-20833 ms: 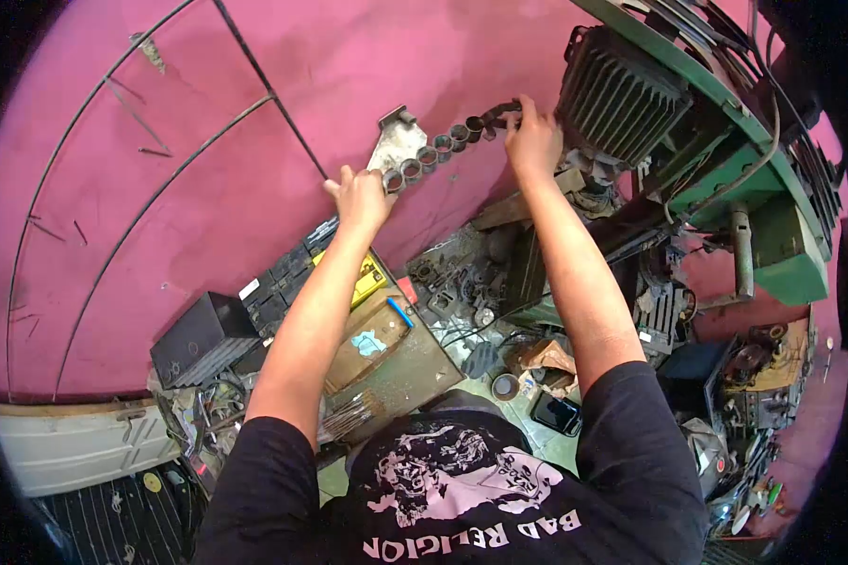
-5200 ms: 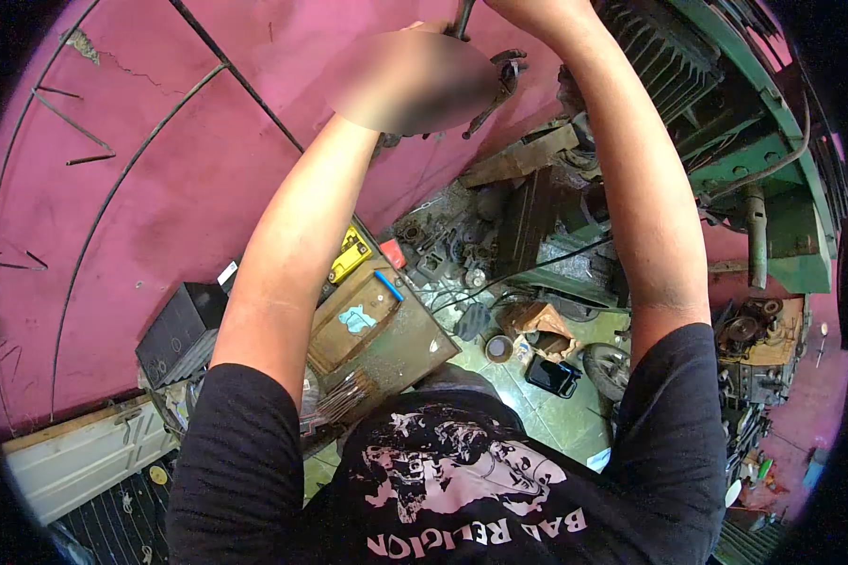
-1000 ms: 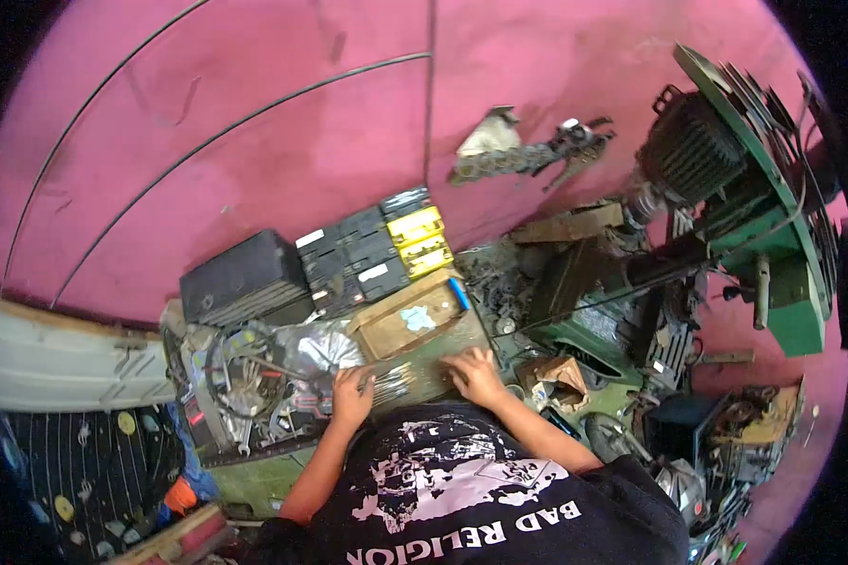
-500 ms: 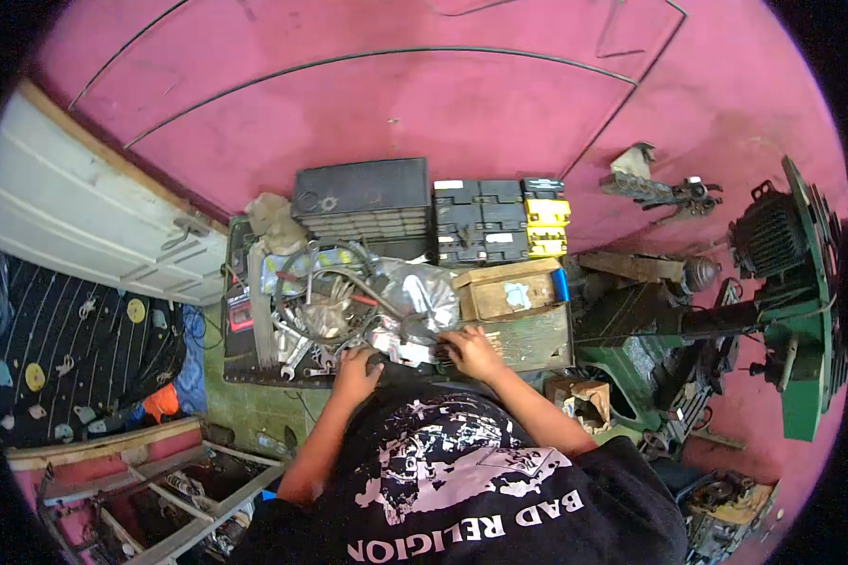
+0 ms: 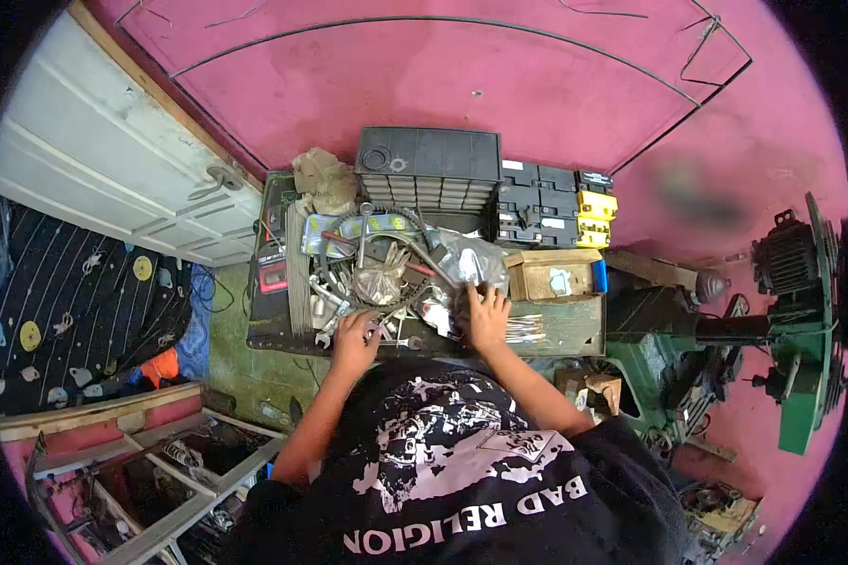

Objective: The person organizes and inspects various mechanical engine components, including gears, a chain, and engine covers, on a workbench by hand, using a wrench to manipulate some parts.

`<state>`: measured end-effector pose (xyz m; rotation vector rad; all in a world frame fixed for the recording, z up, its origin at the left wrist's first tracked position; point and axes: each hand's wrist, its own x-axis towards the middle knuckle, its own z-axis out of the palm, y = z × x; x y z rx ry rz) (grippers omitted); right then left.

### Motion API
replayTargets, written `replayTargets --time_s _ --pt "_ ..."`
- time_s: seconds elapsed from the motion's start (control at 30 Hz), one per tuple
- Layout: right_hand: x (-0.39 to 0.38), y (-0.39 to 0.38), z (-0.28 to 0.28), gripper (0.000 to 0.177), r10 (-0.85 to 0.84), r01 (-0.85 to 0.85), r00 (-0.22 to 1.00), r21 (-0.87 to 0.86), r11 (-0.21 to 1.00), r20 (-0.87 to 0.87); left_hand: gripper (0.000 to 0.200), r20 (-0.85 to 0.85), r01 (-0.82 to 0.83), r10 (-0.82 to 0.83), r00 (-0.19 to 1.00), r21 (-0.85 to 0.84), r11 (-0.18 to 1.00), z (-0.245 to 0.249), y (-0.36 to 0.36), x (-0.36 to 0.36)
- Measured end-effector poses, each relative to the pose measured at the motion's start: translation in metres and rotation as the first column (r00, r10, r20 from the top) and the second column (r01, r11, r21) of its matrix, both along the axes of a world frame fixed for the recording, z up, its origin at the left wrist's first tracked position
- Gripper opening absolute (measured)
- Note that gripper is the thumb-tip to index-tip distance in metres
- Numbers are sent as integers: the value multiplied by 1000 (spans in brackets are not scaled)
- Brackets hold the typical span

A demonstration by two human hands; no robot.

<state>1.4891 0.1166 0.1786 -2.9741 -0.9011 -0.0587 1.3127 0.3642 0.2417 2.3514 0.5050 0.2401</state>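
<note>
My left hand (image 5: 354, 341) rests at the front edge of the workbench, fingers forward and slightly bent, beside several wrenches (image 5: 326, 333). Nothing shows in its grip. My right hand (image 5: 487, 318) lies with its fingers spread at the edge of a clear plastic bag (image 5: 485, 259). Something dark is partly hidden beside its thumb, and I cannot make out what it is. Between the hands are a white-and-red packet (image 5: 435, 315) and small loose parts. A black looped cable or hose (image 5: 325, 247) curves around a bag of parts (image 5: 379, 284) behind my left hand.
Behind stand a dark drawer cabinet (image 5: 431, 155) and stacked black and yellow boxes (image 5: 537, 202). An open cardboard box (image 5: 546, 280) sits on the right, by thin rods (image 5: 526, 328). A green drill press (image 5: 806, 377) stands further right; a white door (image 5: 113, 141) is at left.
The head view has shifted, so the bench appears further right and higher. My right hand has moved forward, its fingers now spread over the plastic bag's edge. My left hand stays near the bench edge.
</note>
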Motion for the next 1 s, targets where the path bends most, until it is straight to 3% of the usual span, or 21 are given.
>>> replayTargets --time_s 0.07,0.1,0.13,0.2,0.23,0.27,0.33,0.37,0.47,0.53,0.63,0.73,0.83,0.93,1.0 --pt "2 -9 3 79 29 -32 999 54 998 43 39 18 88 -87 996 -90 992 -4 0 8" --pt "1 -6 20 58 10 -10 1000 83 996 9 43 -56 118 -127 990 -135 984 -3 -5 14" --pt "3 -9 13 58 3 -3 1000 79 997 7 43 -57 125 -134 989 -140 982 -6 -12 19" --pt "9 -16 -2 39 37 -33 999 111 993 -29 47 -133 322 -324 937 -38 946 -16 -25 30" --pt "7 -16 3 27 38 -49 997 186 981 61 58 -161 338 -379 911 -232 912 -20 -31 38" --pt "4 -18 9 27 34 -45 998 184 982 60 58 -161 341 -382 910 -234 910 -24 -37 43" --pt "-1 -22 15 22 -41 69 990 210 975 -138 71 -119 447 -489 864 -267 854 -19 -53 56" --pt "-4 -24 18 22 -45 73 989 207 976 -139 82 -206 429 -481 852 -252 867 -28 -60 63" --pt "-13 -33 25 23 -41 115 970 308 945 -238 87 -165 447 -499 851 -272 852 -15 -71 79" --pt "-18 -32 35 20 -11 105 978 445 889 -210 81 -95 485 -517 851 -234 842 -17 -76 82" --pt "-20 -36 57 21 3 80 984 453 888 -179 58 147 503 -482 864 -193 842 -14 -87 86" --pt "-20 -51 62 23 -1 85 985 469 879 -175 54 104 529 -519 848 -134 838 0 -93 91" --pt "-20 -71 67 24 12 113 979 588 801 -205 46 164 557 -539 827 -95 825 12 -109 104" --pt "-15 -101 85 23 -41 143 983 598 788 -180 37 254 613 -585 770 -39 789 29 -137 129" --pt "-7 -122 104 26 -88 189 977 597 779 -194 35 236 616 -580 780 -126 778 43 -160 144"
